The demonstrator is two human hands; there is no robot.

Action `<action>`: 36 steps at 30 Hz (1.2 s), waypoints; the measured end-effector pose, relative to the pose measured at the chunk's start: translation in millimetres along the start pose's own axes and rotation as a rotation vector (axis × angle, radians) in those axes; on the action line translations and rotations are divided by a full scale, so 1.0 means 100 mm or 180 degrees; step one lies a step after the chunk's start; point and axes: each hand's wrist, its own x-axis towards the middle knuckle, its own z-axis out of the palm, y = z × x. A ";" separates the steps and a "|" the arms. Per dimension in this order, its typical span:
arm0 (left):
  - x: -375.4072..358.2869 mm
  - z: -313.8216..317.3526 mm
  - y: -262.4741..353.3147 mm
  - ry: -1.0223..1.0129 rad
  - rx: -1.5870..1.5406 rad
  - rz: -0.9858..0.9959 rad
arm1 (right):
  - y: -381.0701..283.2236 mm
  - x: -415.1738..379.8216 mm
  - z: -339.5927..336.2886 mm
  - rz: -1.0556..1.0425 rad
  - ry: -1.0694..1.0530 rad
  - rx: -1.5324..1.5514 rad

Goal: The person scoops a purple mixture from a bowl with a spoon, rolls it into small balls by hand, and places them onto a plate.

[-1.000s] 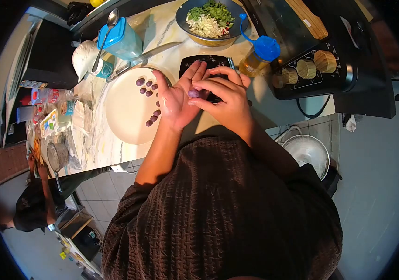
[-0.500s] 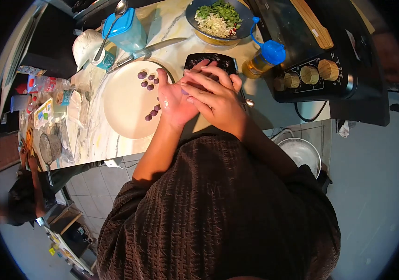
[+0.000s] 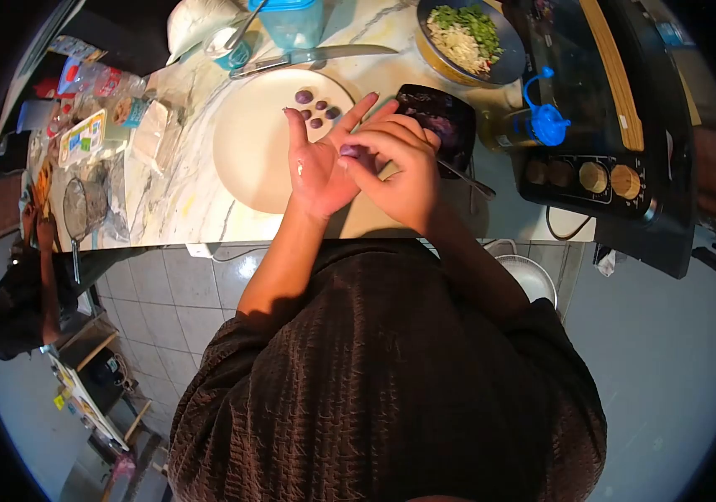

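Note:
A small purple ball (image 3: pixel 350 151) is pinched between the thumb and fingers of my right hand (image 3: pixel 400 167), just above my left palm. My left hand (image 3: pixel 320 171) is palm up with its fingers spread, and its skin looks wet. Behind it lies a round cream plate (image 3: pixel 245 142) bearing several purple balls (image 3: pixel 304 97) near its upper right part; my left hand hides some of the plate. A black dish (image 3: pixel 458 125) with purple residue stands just beyond my right hand, with a spoon handle (image 3: pixel 471 181) sticking out.
A large knife (image 3: pixel 316 55) lies behind the plate. Farther back are a blue-lidded container (image 3: pixel 291 23) and a bowl of chopped greens (image 3: pixel 513 63). A blue-capped bottle (image 3: pixel 546 124) and a black stove (image 3: pixel 600 180) stand right. At far left, another person's hands (image 3: pixel 36 222) are visible.
My right hand has lifted and turned off my left palm, bringing the purple ball into sight between its fingertips. The view has shifted, so the counter items appear higher and mostly farther right.

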 end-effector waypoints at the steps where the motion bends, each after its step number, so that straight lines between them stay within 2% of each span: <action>1: -0.03 -0.10 0.08 -0.0405 -0.0471 0.0018 | 0.00 0.04 0.04 0.0247 -0.0033 0.0448; 2: -0.07 -0.17 0.17 -0.0821 -0.0929 0.0036 | 0.01 0.08 0.08 0.0493 -0.0063 0.0893; 3: -0.16 -0.14 0.26 -0.0827 -0.0924 0.0066 | 0.03 0.10 0.11 0.0472 -0.0081 0.0907; 5: -0.31 -0.03 0.47 0.0523 0.0367 0.1273 | 0.11 0.13 0.19 0.0579 -0.0023 0.0764; 6: -0.37 -0.03 0.59 0.0515 0.0357 0.1273 | 0.13 0.14 0.22 0.0582 -0.0109 0.0438; 8: -0.54 -0.10 0.83 0.0781 0.0716 0.1880 | 0.23 0.08 0.38 0.0520 -0.0170 0.0304; 9: -0.61 -0.20 0.94 0.0775 0.0703 0.1899 | 0.30 0.05 0.48 0.0444 -0.0209 0.0187; 11: -0.74 -0.41 1.10 -0.0096 0.0185 0.1653 | 0.34 0.00 0.66 0.0198 -0.0236 0.0054; 12: -0.78 -0.37 1.09 0.0145 0.0297 0.1713 | 0.34 0.00 0.71 0.0043 -0.0337 -0.0102; 15: -0.85 -0.44 1.09 -0.0065 0.0162 0.1616 | 0.40 -0.02 0.86 -0.0245 -0.0370 -0.0406; 17: -0.86 -0.45 1.09 0.0041 0.0199 0.1609 | 0.43 -0.03 0.92 -0.0368 -0.0288 -0.0568; 29: -0.57 -0.53 1.17 0.0019 0.0264 0.1281 | 0.35 -0.02 0.77 0.0059 -0.0471 -0.1003; 32: -0.46 -0.50 1.16 0.0179 0.0470 0.1180 | 0.30 0.01 0.51 0.0095 -0.0296 -0.1249; 36: -0.30 -0.43 1.04 0.0427 0.0765 0.0952 | 0.45 -0.18 -0.06 0.0624 0.0034 -0.1198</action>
